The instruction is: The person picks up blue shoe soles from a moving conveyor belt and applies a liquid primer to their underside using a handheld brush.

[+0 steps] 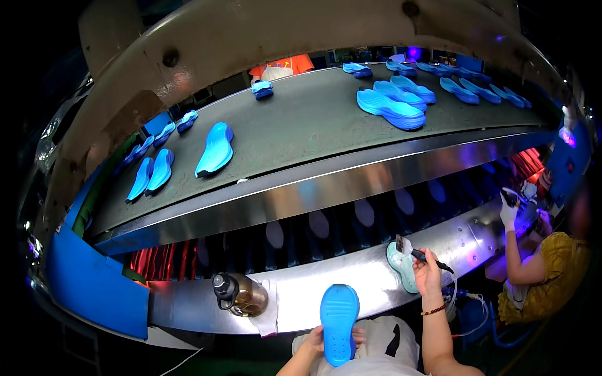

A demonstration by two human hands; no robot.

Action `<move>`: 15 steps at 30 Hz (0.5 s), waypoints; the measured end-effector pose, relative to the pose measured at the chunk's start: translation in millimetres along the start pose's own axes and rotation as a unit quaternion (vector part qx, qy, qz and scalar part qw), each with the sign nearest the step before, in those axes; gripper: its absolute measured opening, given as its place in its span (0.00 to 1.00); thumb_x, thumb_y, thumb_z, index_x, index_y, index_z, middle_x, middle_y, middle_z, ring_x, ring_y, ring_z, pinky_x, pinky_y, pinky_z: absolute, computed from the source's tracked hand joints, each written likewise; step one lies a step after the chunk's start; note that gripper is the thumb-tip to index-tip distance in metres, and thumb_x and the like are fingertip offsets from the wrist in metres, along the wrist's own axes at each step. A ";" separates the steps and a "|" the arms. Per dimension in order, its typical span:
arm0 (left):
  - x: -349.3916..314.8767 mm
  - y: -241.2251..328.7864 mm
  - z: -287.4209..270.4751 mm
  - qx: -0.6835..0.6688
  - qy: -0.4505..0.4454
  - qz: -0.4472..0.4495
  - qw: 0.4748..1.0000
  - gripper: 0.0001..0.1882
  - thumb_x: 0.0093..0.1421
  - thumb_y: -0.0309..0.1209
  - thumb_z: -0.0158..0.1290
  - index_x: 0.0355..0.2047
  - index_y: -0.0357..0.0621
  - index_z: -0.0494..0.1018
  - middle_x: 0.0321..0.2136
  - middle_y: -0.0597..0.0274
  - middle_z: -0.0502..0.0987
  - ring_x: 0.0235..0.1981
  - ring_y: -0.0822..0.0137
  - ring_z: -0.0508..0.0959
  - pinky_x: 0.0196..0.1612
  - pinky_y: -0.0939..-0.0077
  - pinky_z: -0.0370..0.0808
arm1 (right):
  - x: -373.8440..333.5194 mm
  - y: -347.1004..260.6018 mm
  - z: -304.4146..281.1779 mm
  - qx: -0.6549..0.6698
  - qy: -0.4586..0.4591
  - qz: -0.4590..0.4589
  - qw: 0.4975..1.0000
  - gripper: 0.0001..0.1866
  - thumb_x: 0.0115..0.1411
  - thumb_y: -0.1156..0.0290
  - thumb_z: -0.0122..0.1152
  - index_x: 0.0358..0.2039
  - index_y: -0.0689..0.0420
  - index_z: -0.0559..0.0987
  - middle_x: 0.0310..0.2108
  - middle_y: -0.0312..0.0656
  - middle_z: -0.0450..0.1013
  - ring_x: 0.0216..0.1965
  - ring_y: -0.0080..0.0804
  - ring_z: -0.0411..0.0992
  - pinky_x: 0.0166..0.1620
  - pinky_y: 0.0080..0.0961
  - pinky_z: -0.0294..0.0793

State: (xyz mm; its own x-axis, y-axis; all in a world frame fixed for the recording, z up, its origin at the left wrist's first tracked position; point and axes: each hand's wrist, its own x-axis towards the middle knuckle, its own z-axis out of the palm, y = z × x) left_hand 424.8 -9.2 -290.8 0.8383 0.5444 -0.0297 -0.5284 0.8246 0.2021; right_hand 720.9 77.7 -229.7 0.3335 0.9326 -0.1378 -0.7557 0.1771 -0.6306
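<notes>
head view: left hand (315, 340) grips sole (339, 323) by bench's (188, 308) near edge; right hand (428, 274) grips brush (418, 254); whether sole is brushed, cannot tell.

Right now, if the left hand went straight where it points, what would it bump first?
The left hand, holding the blue sole, would probably meet the shiny metal ledge first, unless it passes above; depth is unclear.

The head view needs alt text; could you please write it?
A person's left hand holds a blue sole, and the right hand a brush near a pale green, sole-shaped piece on a metal ledge. More blue soles lie on a dark belt beyond.
</notes>
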 end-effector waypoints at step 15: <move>87.0 47.4 64.4 0.114 0.013 0.212 0.971 0.53 0.45 0.74 0.24 0.60 0.46 0.47 0.56 0.49 0.57 0.56 0.48 0.60 0.56 0.55 0.58 | -35.9 24.4 68.2 -0.080 -0.255 0.082 0.960 0.10 0.51 0.82 0.55 0.37 0.66 0.74 0.35 0.48 0.73 0.34 0.29 0.72 0.41 0.24 0.71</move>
State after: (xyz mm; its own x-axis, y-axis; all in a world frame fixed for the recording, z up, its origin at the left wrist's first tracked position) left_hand 481.3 67.4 -220.7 0.5471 0.8333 0.0786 -0.7789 0.4725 0.4124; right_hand 652.0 69.9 -188.1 -0.1315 0.9839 0.1211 -0.6653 0.0030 -0.7466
